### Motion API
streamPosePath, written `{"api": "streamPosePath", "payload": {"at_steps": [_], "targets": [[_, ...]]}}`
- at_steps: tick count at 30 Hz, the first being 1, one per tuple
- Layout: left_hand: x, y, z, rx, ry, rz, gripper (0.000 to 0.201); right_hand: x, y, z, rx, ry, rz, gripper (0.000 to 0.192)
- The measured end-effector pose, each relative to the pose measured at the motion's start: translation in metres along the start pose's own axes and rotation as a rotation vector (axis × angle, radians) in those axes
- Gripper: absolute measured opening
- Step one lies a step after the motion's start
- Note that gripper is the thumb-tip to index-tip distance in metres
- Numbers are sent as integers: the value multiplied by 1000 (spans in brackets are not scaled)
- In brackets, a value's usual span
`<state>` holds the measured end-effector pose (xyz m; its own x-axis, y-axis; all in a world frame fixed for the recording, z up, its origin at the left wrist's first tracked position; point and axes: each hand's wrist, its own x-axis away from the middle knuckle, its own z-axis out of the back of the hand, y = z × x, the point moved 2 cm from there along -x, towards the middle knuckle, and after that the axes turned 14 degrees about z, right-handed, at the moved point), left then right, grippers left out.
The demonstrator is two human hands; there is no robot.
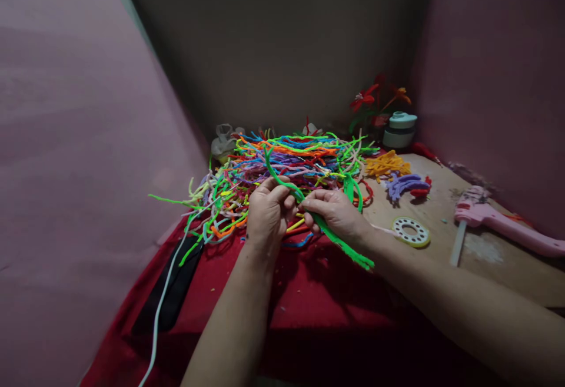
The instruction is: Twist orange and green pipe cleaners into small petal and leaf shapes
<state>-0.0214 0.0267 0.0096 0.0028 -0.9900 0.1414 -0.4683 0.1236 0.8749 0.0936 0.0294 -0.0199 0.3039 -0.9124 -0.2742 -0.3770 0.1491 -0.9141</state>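
Observation:
Green pipe cleaners (342, 242) run together as a bundle through both hands, above the front part of the table. My left hand (269, 210) pinches them near their upper end, where the tips part and point up and left. Close beside it, my right hand (333, 213) is closed on the same strands, and their fuzzy lower ends slant down to the right beneath the wrist. Just behind the hands lies a large tangled heap of multicoloured pipe cleaners (304, 154). The fingers hide the middle of the green strands.
A red cloth (309, 310) covers the table. On the right, a brown board (441, 198) bears a pink glue gun (498, 222), a round holed disc (410, 232), orange pieces (388, 165) and purple pieces (404, 185). A white cable (161, 304) crosses a black flat object (170, 293) on the left.

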Motion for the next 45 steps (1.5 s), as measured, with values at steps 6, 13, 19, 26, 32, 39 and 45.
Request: {"api": "streamPosePath", "payload": {"at_steps": [6,13,19,26,32,39,45], "targets": [[-2,15,15,76,36,-33,20,1,2,0,-10,20,-11,12],[0,17,15,-24,18,-2,16,1,2,1,-13,10,-29,11],[1,23,15,31,45,-155,11,2,0,0,8,-3,-55,12],[8,26,13,36,-122,-215,11,0,4,2,-97,-25,-56,11],[12,30,13,-87,-83,-250,13,0,-3,2,-185,-166,-83,11],[25,24,3,-352,-23,-238,11,2,-20,-1,-151,-57,150,16],[39,13,-11,-602,171,-515,1,6,-36,-6,-41,-37,299,17]]}}
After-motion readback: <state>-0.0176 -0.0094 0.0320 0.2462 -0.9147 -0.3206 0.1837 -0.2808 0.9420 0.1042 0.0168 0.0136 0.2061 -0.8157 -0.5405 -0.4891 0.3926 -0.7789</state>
